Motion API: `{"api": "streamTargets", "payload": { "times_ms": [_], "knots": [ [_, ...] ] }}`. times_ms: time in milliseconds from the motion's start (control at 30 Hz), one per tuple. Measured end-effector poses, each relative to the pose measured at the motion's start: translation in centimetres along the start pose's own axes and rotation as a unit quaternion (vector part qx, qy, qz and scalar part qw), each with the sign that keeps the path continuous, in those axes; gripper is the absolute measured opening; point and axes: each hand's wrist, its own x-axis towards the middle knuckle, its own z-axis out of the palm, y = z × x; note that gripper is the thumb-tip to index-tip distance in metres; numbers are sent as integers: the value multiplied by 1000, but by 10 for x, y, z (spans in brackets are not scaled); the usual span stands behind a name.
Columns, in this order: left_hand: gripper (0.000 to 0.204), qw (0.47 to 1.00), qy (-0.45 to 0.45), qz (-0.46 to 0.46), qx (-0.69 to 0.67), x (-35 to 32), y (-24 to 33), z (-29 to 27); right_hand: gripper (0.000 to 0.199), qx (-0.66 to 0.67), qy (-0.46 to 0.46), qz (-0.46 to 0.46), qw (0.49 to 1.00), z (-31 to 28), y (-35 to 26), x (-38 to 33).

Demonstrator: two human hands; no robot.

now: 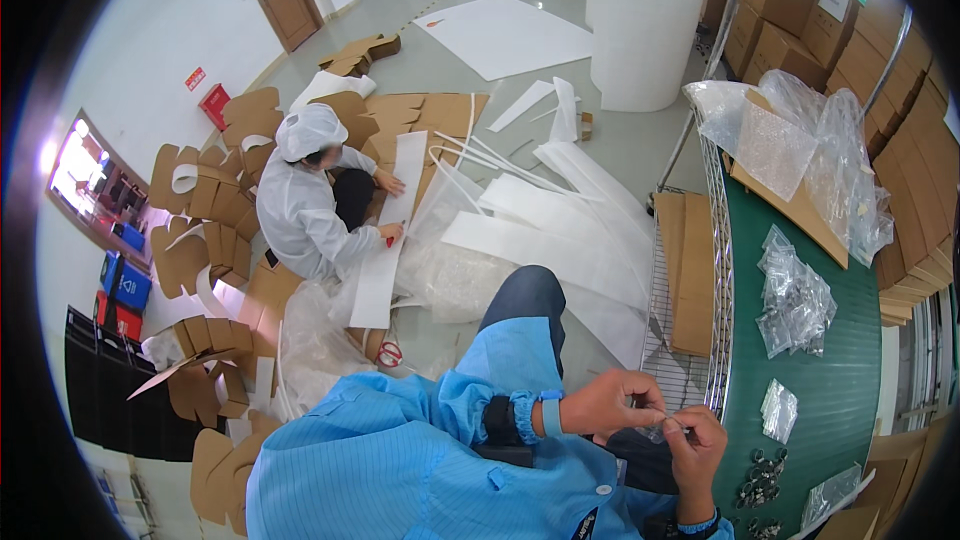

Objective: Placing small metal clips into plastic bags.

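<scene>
My left hand (622,405) and my right hand (697,448) meet in front of me, beside the green tabletop (745,340). Both are closed, with fingertips pinched together around a small clear plastic piece (654,432); its exact shape is mostly hidden by the fingers. On the tabletop to the right of my hands lies a flat stack of small clear bags (779,410). Nearer to me are small dark metal parts (761,478) in a loose heap. Farther back sits a pile of filled clear bags (795,295).
A wire rack (719,270) borders the table, with flat cardboard (690,275) on it. Bubble wrap (775,145) lies at the table's far end. On the floor, a co-worker (320,190) in white sits among white foam sheets (540,220), cut cardboard (215,190) and red-handled scissors (390,353).
</scene>
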Motion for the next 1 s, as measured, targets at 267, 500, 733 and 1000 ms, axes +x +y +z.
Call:
{"api": "streamTargets", "payload": {
  "times_ms": [267, 500, 733, 1000],
  "knots": [
    [14, 1000, 12, -28, -4, 2, 8, 2, 11, 3, 59, 6, 998, -5, 5, -4],
    [14, 993, 36, 39, 101, -2, 4, -11, 9, 3, -14, 42, 999, -6, 10, 5],
    [12, 991, 102, 50, 64, 9, -1, -32, 15, 42, -48, 233, 970, -46, 23, 19],
    [13, 997, 77, 15, -1, -2, -12, -33, 29, 70, 249, 217, 941, -86, 30, 18]
  ]
}}
